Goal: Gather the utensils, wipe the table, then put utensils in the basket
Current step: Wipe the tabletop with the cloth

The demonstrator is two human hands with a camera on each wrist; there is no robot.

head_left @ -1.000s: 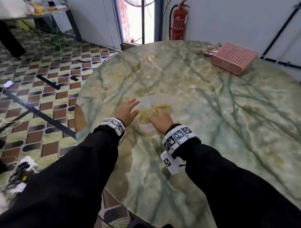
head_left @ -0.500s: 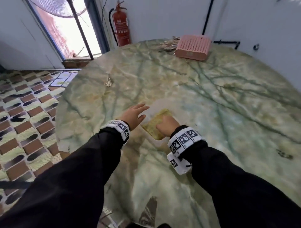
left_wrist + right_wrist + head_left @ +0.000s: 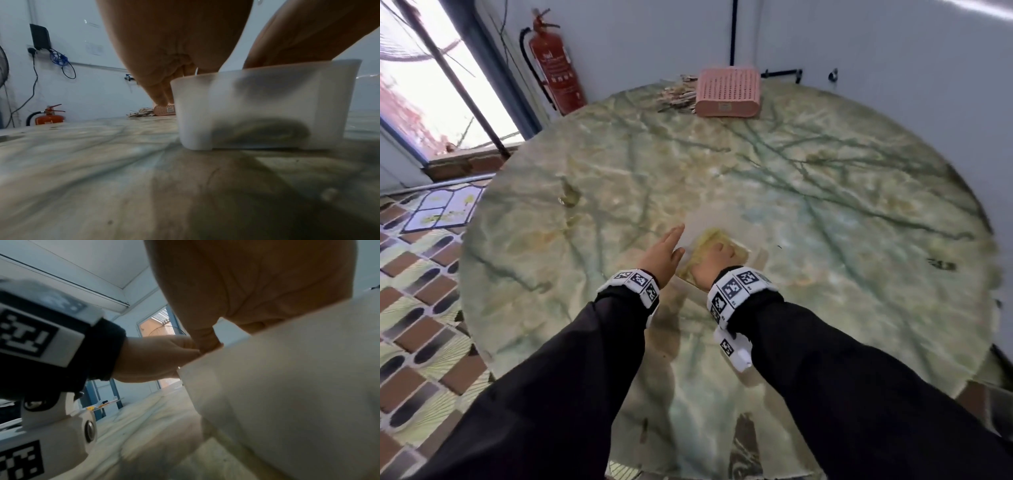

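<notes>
A white tub [image 3: 717,222] sits on the round green desk [image 3: 825,192], and it is the landmark here. The tub is see-through and blurry from the head view. A yellow-green cloth [image 3: 714,241] lies inside it, on the bottom.

The right hand [image 3: 714,265] reaches down into the tub from the near side. Its fingers go over the rim and onto the cloth. The tub wall and the blur hide the fingertips, so I cannot tell if this grip is closed on the cloth or only pressing it.

The left hand [image 3: 662,255] is just beside the tub, on its left. Its fingers [image 3: 162,95] are straight and held together, right against the tub's left wall. This grip is open and holds nothing.

The pink basket [image 3: 727,92] is far behind the tub, at the back edge of the desk. It lies upside down, with its holey bottom facing up. A pile of utensils [image 3: 678,96] lies on the desk just left of the basket, touching or almost touching it.

A red fire extinguisher [image 3: 553,68] stands on the floor behind the desk, to the back and left of the tub. A bright doorway [image 3: 424,85] is further left.
</notes>
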